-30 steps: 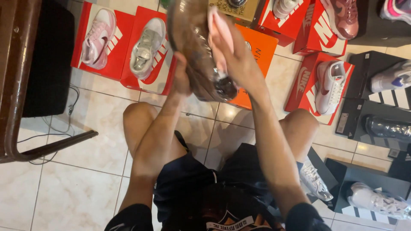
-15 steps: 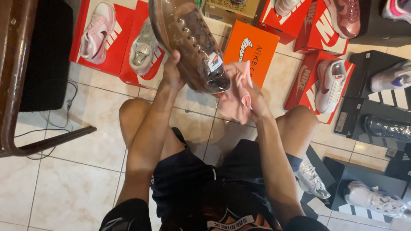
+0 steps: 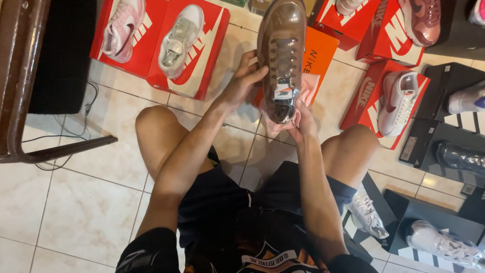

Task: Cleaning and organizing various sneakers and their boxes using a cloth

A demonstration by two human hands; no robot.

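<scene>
Glossy cream floor tiles (image 3: pixel 86 212) with dark grout catch warm light. Left of them stands a brown chair frame (image 3: pixel 20 86); a thin black cable (image 3: pixel 76 126) trails beside it.

the brown shoe (image 3: pixel 282 45) has a smooth, glossy toe that looks like polished leather, with flat woven laces. the pink cloth (image 3: pixel 307 88) behind it is soft and matt. the red boxes (image 3: pixel 194 65) and the orange box (image 3: pixel 319 53) are matt cardboard. the pink shoe (image 3: pixel 121 30) looks like soft suede, the grey shoe (image 3: pixel 179 38) slightly shiny. the floor tiles (image 3: pixel 86 202) are glazed, pale and shiny. the chair frame (image 3: pixel 20 76) is dark, glossy wood or metal; which one is unclear.
</scene>
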